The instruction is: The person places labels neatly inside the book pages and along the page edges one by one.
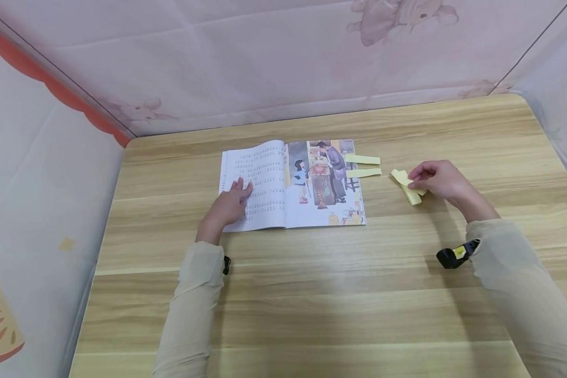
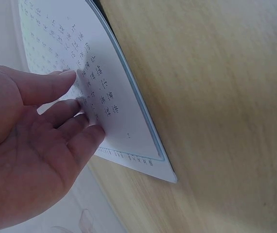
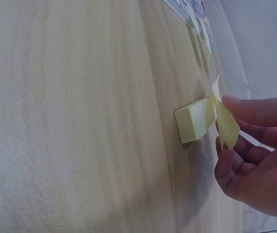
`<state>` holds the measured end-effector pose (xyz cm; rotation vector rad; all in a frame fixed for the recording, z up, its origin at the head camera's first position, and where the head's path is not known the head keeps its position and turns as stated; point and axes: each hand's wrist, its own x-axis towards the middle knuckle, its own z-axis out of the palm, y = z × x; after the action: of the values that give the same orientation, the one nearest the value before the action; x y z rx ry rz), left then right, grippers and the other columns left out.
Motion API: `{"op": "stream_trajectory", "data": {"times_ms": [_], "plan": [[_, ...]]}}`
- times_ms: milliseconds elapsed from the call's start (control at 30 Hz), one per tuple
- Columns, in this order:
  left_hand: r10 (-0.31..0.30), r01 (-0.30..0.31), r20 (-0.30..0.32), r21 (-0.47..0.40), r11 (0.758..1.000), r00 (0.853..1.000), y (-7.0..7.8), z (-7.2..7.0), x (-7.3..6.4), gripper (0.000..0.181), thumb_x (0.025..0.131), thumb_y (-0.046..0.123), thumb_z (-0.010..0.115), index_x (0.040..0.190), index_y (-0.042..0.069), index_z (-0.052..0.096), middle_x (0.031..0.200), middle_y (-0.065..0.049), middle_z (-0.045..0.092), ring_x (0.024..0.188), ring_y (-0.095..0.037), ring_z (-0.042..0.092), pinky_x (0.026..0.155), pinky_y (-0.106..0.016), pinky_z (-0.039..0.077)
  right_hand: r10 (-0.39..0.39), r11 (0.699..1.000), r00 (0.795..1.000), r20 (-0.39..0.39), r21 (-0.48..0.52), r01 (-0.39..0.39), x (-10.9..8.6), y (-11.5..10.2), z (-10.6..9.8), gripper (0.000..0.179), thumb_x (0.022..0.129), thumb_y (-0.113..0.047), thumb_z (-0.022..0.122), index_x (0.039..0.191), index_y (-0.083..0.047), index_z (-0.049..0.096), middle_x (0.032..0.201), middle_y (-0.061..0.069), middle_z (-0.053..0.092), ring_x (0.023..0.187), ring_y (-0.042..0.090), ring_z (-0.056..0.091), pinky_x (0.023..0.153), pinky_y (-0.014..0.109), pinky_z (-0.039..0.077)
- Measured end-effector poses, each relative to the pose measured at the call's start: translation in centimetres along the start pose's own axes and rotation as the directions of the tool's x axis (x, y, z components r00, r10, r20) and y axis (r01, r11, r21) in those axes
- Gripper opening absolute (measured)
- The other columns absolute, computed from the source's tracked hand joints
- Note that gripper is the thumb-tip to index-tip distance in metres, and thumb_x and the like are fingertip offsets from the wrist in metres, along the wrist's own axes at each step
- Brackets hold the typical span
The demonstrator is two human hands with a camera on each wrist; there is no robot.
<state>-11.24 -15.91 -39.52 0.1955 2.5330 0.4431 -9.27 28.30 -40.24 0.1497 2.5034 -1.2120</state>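
An open book (image 1: 264, 210) lies on the table, with printed text on its left page and a coloured picture on its right page. My left hand (image 1: 231, 205) rests its fingertips on the text page, thumb and fingers spread loosely, as the left wrist view also shows. Two pale yellow sticky notes (image 1: 365, 172) stick out past the right page's edge. To the right of the book, my right hand (image 1: 439, 181) pinches a yellow sticky note (image 3: 228, 125) between thumb and fingers. Just beside it a thick pad of sticky notes (image 3: 191, 125) lies on the wood.
The wooden table (image 1: 312, 304) reaches back to a pink patterned wall covering (image 1: 264, 63). A pale covering (image 1: 42, 157) with a red scalloped border hangs at the left. A black wrist camera (image 1: 455, 255) sits at the right sleeve.
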Motion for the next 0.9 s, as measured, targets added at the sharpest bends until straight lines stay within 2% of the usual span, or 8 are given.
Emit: {"op": "stream_trajectory", "data": {"times_ms": [600,900], "plan": [[0.003,-0.003,0.002,0.019,1.0,1.0,0.03,0.1,0.13,0.049,0.096,0.009,0.035,0.144,0.01,0.022,0.15,-0.013,0.002,0.137,-0.027,0.001,0.11,-0.045,0.007,-0.003,1.0,0.999,-0.053,0.003,0.003,-0.17,0.05,-0.15,0.027,0.083,-0.008,0.067,0.102,0.009,0.059,0.08,0.001,0.059,0.069,0.008,0.051,0.057,0.023,0.044],[0.005,-0.005,-0.003,0.026,1.0,1.0,-0.13,0.2,0.22,0.049,0.096,0.009,0.035,0.144,0.01,0.022,0.15,-0.013,0.002,0.137,-0.028,0.001,0.109,-0.046,0.007,0.001,1.0,0.997,-0.079,-0.025,-0.003,-0.41,-0.15,-0.17,0.026,0.083,-0.01,0.067,0.1,0.008,0.061,0.076,-0.003,0.06,0.068,0.009,0.05,0.054,0.023,0.041]]}}
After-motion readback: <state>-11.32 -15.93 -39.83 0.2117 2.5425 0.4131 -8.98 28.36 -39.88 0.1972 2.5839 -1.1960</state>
